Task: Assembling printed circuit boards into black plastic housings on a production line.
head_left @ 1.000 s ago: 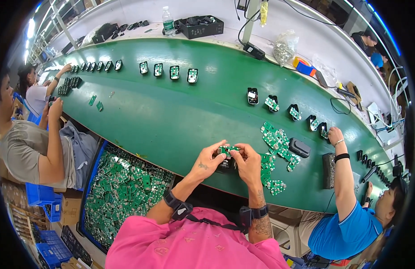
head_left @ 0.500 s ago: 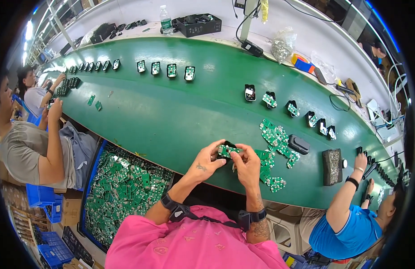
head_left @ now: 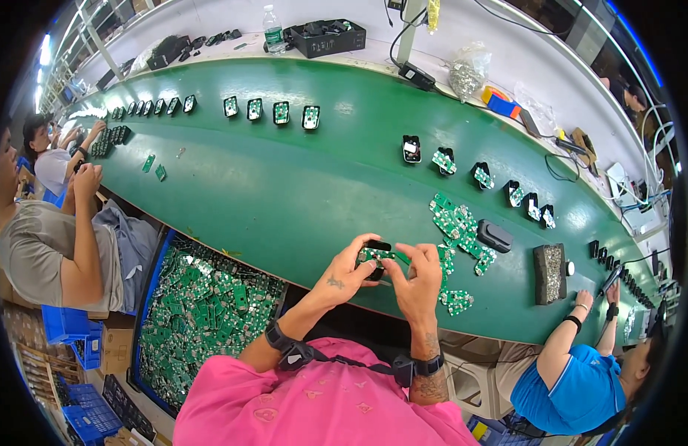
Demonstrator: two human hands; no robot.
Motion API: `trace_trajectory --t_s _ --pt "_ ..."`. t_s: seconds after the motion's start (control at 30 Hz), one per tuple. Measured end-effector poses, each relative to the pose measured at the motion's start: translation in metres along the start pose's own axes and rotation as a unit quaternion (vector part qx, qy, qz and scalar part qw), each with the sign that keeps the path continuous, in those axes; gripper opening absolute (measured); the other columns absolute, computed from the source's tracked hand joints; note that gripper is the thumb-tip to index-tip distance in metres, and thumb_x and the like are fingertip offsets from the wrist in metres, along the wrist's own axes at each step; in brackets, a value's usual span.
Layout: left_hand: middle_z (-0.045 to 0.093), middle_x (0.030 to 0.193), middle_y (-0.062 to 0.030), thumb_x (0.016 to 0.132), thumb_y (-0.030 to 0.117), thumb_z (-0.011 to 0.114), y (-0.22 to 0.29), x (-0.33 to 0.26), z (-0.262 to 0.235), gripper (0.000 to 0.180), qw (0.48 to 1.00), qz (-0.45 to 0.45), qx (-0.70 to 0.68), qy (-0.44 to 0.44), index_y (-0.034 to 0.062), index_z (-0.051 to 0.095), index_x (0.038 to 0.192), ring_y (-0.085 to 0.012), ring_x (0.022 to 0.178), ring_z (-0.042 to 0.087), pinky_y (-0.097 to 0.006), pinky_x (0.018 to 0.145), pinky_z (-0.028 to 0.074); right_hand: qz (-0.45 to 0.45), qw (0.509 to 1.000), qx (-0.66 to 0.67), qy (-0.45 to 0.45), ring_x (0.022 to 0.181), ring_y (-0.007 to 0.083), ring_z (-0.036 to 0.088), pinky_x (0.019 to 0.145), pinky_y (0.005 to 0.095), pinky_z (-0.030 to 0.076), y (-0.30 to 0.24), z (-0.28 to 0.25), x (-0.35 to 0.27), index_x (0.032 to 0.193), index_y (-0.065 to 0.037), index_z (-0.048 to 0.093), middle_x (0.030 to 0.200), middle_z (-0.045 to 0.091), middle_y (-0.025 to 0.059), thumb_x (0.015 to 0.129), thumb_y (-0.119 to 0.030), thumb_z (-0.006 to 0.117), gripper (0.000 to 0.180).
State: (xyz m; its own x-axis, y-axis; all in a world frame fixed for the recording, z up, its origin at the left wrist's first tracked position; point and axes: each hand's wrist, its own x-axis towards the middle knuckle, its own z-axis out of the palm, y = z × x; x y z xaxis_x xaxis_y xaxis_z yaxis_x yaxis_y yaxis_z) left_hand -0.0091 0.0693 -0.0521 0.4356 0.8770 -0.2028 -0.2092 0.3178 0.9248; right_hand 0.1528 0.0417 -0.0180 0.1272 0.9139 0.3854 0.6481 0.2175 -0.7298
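Just left of the pile (head_left: 454, 221) of green boards on the worktop (head_left: 284, 193), the left hand (head_left: 349, 271) holds a black shell (head_left: 375, 244) with a green board (head_left: 372, 255) at its opening. Its fingers curl round the shell's left side and its thumb presses on the board. The right hand (head_left: 417, 276) is between the shell and the pile, its thumb by the board's right edge and its forefinger raised, a gap between the two; whether it grips anything I cannot tell.

Just right of the pile lies a closed black case (head_left: 495, 236), and farther right a grey block (head_left: 550, 275) with a small white-topped round thing (head_left: 570, 268) beside it. Beyond the pile, six open shells (head_left: 482, 176) stand in a curved line, most with boards lying askew on them. Well to the pile's left are four filled shells (head_left: 281, 113), and farther left two loose boards (head_left: 148, 163). A blue-rimmed bin (head_left: 152, 288), full of boards, sits below the worktop, to the pile's left and nearer the wearer. Right of the pile, a co-worker in a blue shirt (head_left: 571, 394) has both arms on the worktop.
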Motion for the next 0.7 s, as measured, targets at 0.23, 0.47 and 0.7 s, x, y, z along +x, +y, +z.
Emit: trace_trajectory --t_s 0.23,0.47,0.7 --pt "0.059 0.116 -0.0094 0.099 0.003 0.053 0.015 -0.010 0.009 0.042 0.979 0.102 0.177 0.013 0.0026 0.044 0.140 -0.0142 0.103 0.059 -0.032 0.087 0.058 -0.044 0.992 0.064 -0.095 0.080 0.0298 0.063 0.069 0.0388 0.050 -0.008 0.000 0.002 0.100 -0.003 0.073 0.087 0.065 0.0121 0.085 -0.004 0.071 0.015" --pt "0.060 0.118 -0.0144 0.096 0.002 0.055 0.023 -0.017 0.016 0.045 0.959 0.156 0.229 0.055 0.0010 0.045 0.140 -0.0190 0.104 0.061 -0.033 0.086 0.055 -0.126 0.988 0.082 -0.047 0.077 0.0288 0.064 0.067 0.0357 0.050 -0.015 -0.002 0.000 0.097 -0.002 0.070 0.087 0.068 0.0115 0.089 0.000 0.067 0.009" --pt "0.054 0.132 -0.0192 0.093 -0.002 0.057 0.039 -0.030 0.028 0.050 0.928 0.235 0.264 0.117 0.0009 0.045 0.141 -0.0295 0.114 0.060 -0.036 0.098 0.048 -0.127 0.991 0.020 0.032 0.077 0.0301 0.063 0.066 0.0392 0.049 -0.035 -0.009 -0.009 0.092 0.001 0.064 0.087 0.066 0.0134 0.091 0.000 0.065 0.002"
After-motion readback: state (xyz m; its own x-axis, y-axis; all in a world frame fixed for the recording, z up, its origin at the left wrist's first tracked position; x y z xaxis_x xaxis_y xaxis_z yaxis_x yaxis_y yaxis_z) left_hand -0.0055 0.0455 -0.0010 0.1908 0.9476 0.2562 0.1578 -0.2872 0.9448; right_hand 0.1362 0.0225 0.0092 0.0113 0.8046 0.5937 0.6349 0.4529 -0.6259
